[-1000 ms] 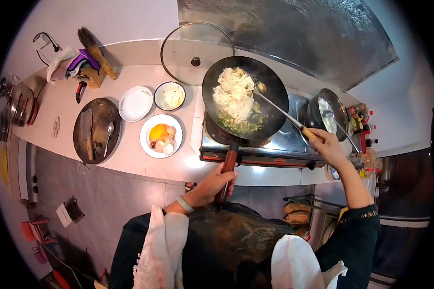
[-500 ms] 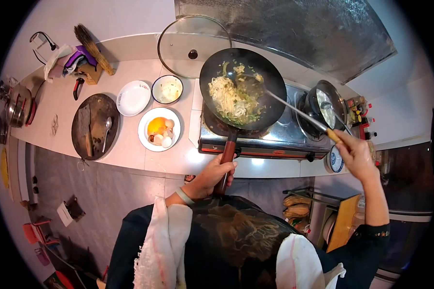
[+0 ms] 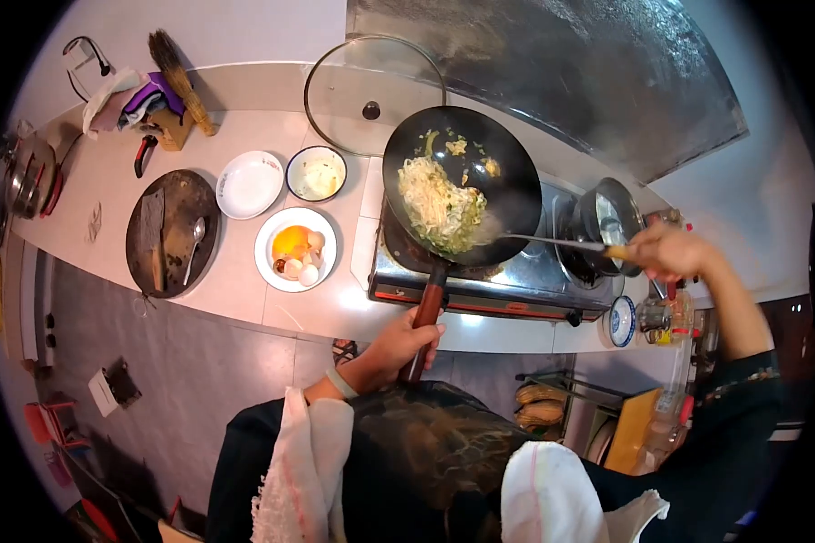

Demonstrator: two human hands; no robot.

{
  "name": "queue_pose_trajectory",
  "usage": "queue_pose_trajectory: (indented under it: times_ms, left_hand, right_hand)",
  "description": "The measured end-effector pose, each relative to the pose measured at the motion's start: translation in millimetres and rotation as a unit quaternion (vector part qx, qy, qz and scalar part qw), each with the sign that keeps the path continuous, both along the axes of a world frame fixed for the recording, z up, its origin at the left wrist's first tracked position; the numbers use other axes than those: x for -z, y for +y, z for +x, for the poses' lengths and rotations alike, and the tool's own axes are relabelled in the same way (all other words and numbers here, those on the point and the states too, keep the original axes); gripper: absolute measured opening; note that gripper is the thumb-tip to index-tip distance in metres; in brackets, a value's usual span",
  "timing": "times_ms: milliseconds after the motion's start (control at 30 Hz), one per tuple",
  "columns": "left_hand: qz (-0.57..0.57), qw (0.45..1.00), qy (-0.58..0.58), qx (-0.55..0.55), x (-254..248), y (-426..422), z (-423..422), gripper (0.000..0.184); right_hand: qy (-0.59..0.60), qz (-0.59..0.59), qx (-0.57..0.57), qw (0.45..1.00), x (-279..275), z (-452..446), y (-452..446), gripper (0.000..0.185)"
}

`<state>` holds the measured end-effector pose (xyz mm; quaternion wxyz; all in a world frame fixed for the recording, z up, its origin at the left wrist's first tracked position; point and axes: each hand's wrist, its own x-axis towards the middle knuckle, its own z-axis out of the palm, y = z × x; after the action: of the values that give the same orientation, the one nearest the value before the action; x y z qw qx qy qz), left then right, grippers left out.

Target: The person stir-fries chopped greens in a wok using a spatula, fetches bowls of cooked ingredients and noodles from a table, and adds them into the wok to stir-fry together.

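Note:
My left hand (image 3: 394, 347) is wrapped round the brown handle (image 3: 432, 299) of a black wok (image 3: 509, 185) on the gas stove (image 3: 507, 279). Pale noodles (image 3: 432, 201) with green bits lie heaped in the wok's left and lower part, and small yellow egg pieces (image 3: 457, 147) cling further up. On the right, my right hand (image 3: 672, 251) is closed on the wooden grip of a long metal spatula (image 3: 557, 242). Its shaft crosses the wok's lower right rim; the head is blurred against the food's edge.
Left of the stove stand a plate of eggshells (image 3: 264, 262), a white plate (image 3: 249, 185), a bowl (image 3: 317, 174) and a round board (image 3: 177, 271) with cleaver and spoon. A glass lid (image 3: 344, 86) leans behind. A second pan (image 3: 598, 213) and a blue-white bowl (image 3: 621, 321) are right.
My right hand has moved the spatula down and to the right, from the wok's middle to its lower right edge. The noodles sit more gathered. My left hand still grips the handle.

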<state>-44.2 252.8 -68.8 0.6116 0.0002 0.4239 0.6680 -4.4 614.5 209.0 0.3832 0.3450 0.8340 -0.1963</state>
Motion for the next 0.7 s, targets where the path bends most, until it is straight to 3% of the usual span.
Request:
queue_pose_trajectory:
  times_ms: [33, 100, 233, 367, 500, 700]
  left_hand:
    - [-0.001, 1.0, 0.004, 0.002, -0.5, 0.1, 0.2, 0.047]
    - [-0.004, 1.0, 0.011, 0.006, -2.4, -0.7, -0.8, 0.047]
    - [-0.008, 1.0, 0.013, 0.007, -9.4, -1.3, -2.2, 0.047]
    - [-0.009, 1.0, 0.022, 0.011, -6.6, 0.2, -1.6, 0.045]
    - [-0.02, 0.999, 0.025, 0.018, -7.5, -0.3, -1.4, 0.04]
    - [-0.019, 0.999, 0.023, 0.013, -8.3, 0.1, -1.2, 0.037]
  right_hand:
    - [0.028, -0.009, 0.02, 0.999, 29.8, 10.2, 0.8, 0.027]
    - [0.056, -0.164, 0.148, 0.974, 88.5, 28.2, -5.8, 0.024]
    - [0.222, -0.266, 0.269, 0.899, 164.4, 60.3, -40.2, 0.024]
    - [0.318, -0.276, 0.314, 0.851, 182.5, 82.5, -48.1, 0.026]
    - [0.335, -0.291, 0.344, 0.827, 178.2, 104.4, -52.3, 0.034]
    - [0.373, -0.213, 0.284, 0.857, 165.9, 125.2, -47.2, 0.031]
